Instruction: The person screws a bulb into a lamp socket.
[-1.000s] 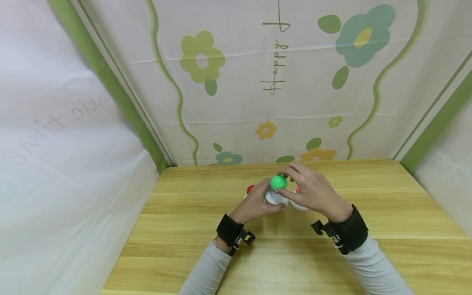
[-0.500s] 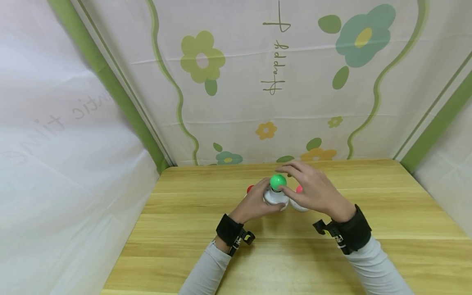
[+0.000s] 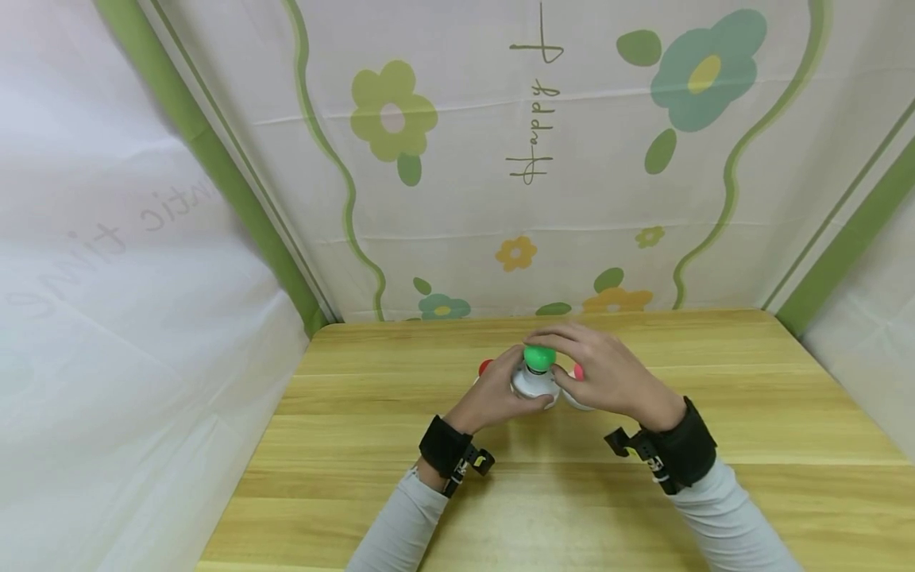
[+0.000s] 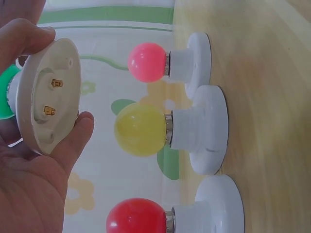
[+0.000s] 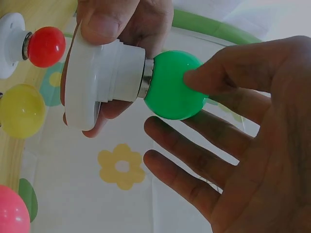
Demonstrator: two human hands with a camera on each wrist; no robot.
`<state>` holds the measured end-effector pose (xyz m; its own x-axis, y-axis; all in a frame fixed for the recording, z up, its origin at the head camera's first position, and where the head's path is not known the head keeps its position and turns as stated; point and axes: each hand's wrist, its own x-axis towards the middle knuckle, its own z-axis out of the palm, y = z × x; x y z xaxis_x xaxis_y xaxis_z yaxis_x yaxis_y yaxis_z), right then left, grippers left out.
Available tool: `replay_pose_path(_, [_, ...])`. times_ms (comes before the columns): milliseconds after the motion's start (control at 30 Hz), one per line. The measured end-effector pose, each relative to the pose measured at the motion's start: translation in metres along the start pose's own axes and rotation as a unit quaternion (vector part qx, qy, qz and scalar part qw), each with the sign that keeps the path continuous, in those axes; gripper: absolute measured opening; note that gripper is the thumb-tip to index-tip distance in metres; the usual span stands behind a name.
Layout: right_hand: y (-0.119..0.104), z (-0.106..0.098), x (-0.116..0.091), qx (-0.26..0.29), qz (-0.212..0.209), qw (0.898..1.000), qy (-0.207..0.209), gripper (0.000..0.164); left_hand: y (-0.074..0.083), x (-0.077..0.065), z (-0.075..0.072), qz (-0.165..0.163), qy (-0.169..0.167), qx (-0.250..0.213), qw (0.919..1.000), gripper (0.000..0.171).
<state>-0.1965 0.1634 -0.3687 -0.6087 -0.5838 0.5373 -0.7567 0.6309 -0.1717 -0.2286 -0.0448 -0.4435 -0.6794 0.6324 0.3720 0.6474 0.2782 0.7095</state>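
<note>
My left hand [image 3: 493,395] grips the rim of a round white lamp holder [image 5: 81,80], raised over the table. A green light bulb [image 5: 167,94] sits in its socket, with a strip of the metal screw base showing at the socket mouth. My right hand [image 3: 608,369] has its thumb and fingers around the green bulb, the thumb pressed on its side and the lower fingers spread apart. In the left wrist view the holder's underside faces the camera, with two brass terminals [image 4: 57,83].
Three more white holders stand on the wooden table [image 3: 357,445], carrying a pink bulb [image 4: 147,62], a yellow bulb [image 4: 141,129] and a red bulb [image 4: 136,216]. A white curtain with printed flowers [image 3: 391,117] hangs behind the table.
Half a second ago my right fingers were lifted away from the green bulb's top; now they have come down over it. My left hand has kept its hold on the lamp holder.
</note>
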Motion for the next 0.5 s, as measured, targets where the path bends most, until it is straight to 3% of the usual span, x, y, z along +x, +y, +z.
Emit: replay_pose_path(500, [-0.0006,0.0024,0.0008,-0.046,0.033,0.998,0.026,0.045,0.0026,-0.0004,-0.0001,-0.006,-0.008,-0.008,0.9999,0.068])
